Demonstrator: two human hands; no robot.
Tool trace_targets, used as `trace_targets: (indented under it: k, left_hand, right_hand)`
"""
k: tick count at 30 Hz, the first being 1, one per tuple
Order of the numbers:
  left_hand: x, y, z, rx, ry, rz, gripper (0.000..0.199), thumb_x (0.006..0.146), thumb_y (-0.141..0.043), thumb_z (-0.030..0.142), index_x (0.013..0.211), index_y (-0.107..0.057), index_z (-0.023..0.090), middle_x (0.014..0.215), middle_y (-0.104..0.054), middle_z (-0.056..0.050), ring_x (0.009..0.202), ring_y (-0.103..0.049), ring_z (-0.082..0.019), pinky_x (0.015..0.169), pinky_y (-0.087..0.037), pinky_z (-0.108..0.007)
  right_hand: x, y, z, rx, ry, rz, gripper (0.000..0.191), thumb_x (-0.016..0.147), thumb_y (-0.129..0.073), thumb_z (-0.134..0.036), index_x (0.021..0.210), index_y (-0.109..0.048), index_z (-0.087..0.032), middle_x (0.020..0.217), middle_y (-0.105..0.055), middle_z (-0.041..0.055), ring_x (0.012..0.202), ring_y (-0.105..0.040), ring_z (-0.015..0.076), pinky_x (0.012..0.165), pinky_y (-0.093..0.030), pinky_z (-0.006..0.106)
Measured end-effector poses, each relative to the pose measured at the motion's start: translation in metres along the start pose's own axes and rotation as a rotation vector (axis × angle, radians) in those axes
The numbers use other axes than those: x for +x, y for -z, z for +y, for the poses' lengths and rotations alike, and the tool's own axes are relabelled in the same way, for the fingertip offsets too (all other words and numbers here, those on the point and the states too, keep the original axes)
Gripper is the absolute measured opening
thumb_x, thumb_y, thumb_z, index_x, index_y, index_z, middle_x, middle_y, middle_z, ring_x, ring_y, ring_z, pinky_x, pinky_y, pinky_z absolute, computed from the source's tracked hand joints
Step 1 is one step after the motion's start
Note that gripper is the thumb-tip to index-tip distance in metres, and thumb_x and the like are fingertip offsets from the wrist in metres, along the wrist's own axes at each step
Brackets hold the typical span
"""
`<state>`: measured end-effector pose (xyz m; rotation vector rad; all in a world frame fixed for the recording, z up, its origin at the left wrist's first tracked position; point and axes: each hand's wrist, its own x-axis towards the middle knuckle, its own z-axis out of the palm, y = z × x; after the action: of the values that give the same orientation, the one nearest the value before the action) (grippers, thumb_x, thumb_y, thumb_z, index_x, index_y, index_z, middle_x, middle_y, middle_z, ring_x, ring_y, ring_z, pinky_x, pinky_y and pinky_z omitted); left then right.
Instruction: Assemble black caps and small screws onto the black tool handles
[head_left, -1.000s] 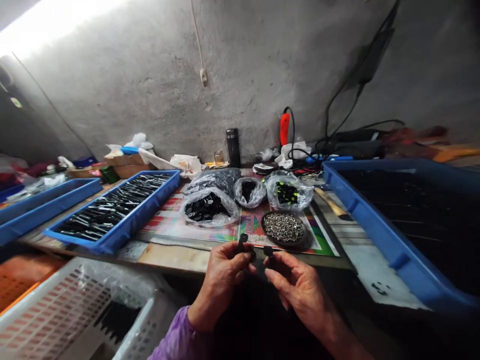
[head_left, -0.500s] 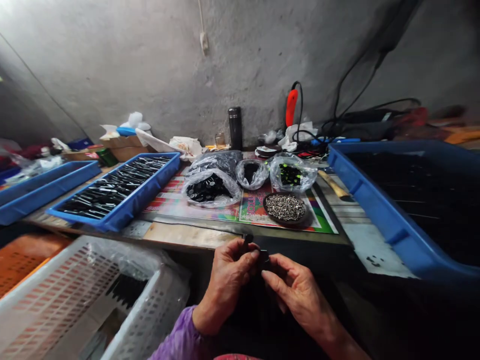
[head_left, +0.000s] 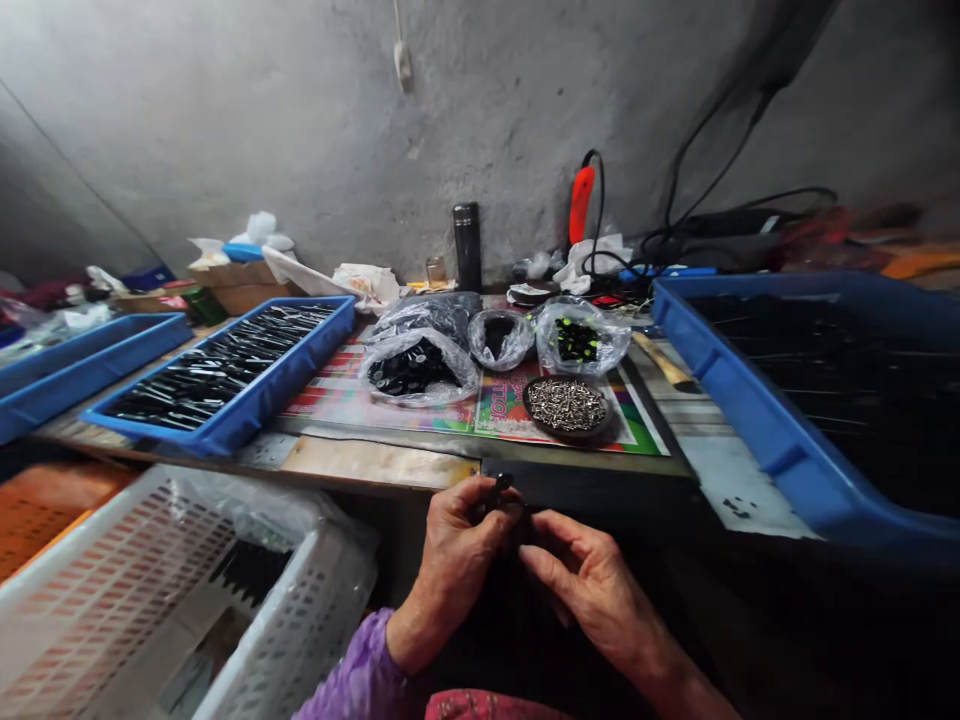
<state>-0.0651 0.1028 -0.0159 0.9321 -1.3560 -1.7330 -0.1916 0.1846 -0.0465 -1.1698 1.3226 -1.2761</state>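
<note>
Below the front edge of the table, my left hand [head_left: 459,560] is closed with a small black part [head_left: 503,484] between thumb and fingers. My right hand [head_left: 596,585] is beside it, its thumb and fingers bent toward the same spot; what they hold, if anything, is lost against the dark background. Beyond the hands, a round dish of small metal pins [head_left: 568,405] sits on a colourful printed sheet [head_left: 491,412]. Behind it are a bag of black discs [head_left: 416,370], a small bag with dark contents [head_left: 501,340] and a bag of black and yellow-green pieces [head_left: 579,340].
A blue tray of black and metallic pieces [head_left: 225,370] lies left; a large blue tray [head_left: 757,430] is right. A white plastic basket [head_left: 285,600] is at lower left. A black flask [head_left: 466,247] and a red-handled tool [head_left: 580,205] stand near the wall.
The view has shifted slightly. The black part in my left hand shows less above the fingers, and the dark piece between my hands is now harder to see.
</note>
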Motion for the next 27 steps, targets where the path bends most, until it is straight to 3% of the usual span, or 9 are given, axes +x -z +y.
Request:
trace_targets:
  k: [5, 9, 12, 20, 25, 27]
  left_hand:
    - [0.002, 0.003, -0.006, 0.07, -0.051, -0.035, 0.012, 0.071, -0.073, 0.023, 0.077, -0.071, 0.012, 0.066, -0.062, -0.001, 0.053, -0.047, -0.008, 0.05, -0.037, -0.02]
    - [0.002, 0.004, -0.009, 0.159, -0.147, -0.006, 0.01, 0.073, -0.07, 0.022, 0.075, -0.069, 0.013, 0.07, -0.063, -0.002, 0.066, -0.051, -0.013, 0.062, -0.041, -0.022]
    - [0.001, 0.003, -0.01, 0.162, -0.165, 0.007, 0.009, 0.073, -0.069, 0.022, 0.074, -0.068, 0.013, 0.066, -0.06, -0.001, 0.064, -0.048, -0.012, 0.06, -0.04, -0.022]
    - [0.001, 0.005, -0.019, 0.024, -0.003, -0.021, 0.018, 0.072, -0.075, 0.028, 0.08, -0.069, 0.013, 0.061, -0.055, 0.004, 0.047, -0.038, -0.005, 0.046, -0.031, -0.019]
    - [-0.002, 0.006, -0.022, -0.073, 0.068, -0.029, 0.029, 0.067, -0.081, 0.031, 0.086, -0.066, 0.014, 0.083, -0.066, -0.001, 0.044, -0.039, -0.002, 0.041, -0.03, -0.017]
    - [-0.004, 0.007, -0.02, -0.093, 0.083, -0.031, 0.035, 0.066, -0.083, 0.034, 0.088, -0.064, 0.015, 0.081, -0.066, 0.0, 0.044, -0.04, -0.002, 0.04, -0.029, -0.017]
  right_hand:
    - [-0.003, 0.0, -0.001, 0.011, -0.027, -0.027, 0.025, 0.092, -0.057, -0.04, 0.092, -0.061, -0.016, 0.063, -0.047, -0.0054, 0.044, -0.035, 0.0052, 0.041, -0.03, 0.018]
    - [-0.005, -0.003, 0.003, 0.038, -0.063, -0.017, 0.028, 0.091, -0.058, -0.044, 0.09, -0.057, -0.016, 0.058, -0.041, -0.0073, 0.044, -0.034, 0.0056, 0.04, -0.027, 0.018]
    - [-0.006, -0.007, 0.007, 0.038, -0.085, 0.003, 0.032, 0.09, -0.058, -0.048, 0.089, -0.056, -0.016, 0.056, -0.038, -0.0081, 0.042, -0.033, 0.0055, 0.039, -0.026, 0.018]
    - [-0.008, -0.01, 0.011, 0.062, -0.14, 0.022, 0.036, 0.087, -0.06, -0.05, 0.09, -0.058, -0.015, 0.054, -0.043, -0.0072, 0.038, -0.037, 0.0051, 0.037, -0.027, 0.017]
    - [-0.01, -0.011, 0.014, 0.084, -0.162, 0.033, 0.037, 0.085, -0.063, -0.051, 0.088, -0.058, -0.015, 0.054, -0.045, -0.0073, 0.036, -0.039, 0.0045, 0.036, -0.026, 0.016]
    - [-0.011, -0.011, 0.014, 0.09, -0.166, 0.028, 0.037, 0.085, -0.064, -0.051, 0.087, -0.058, -0.015, 0.053, -0.045, -0.0074, 0.035, -0.04, 0.0044, 0.036, -0.027, 0.015]
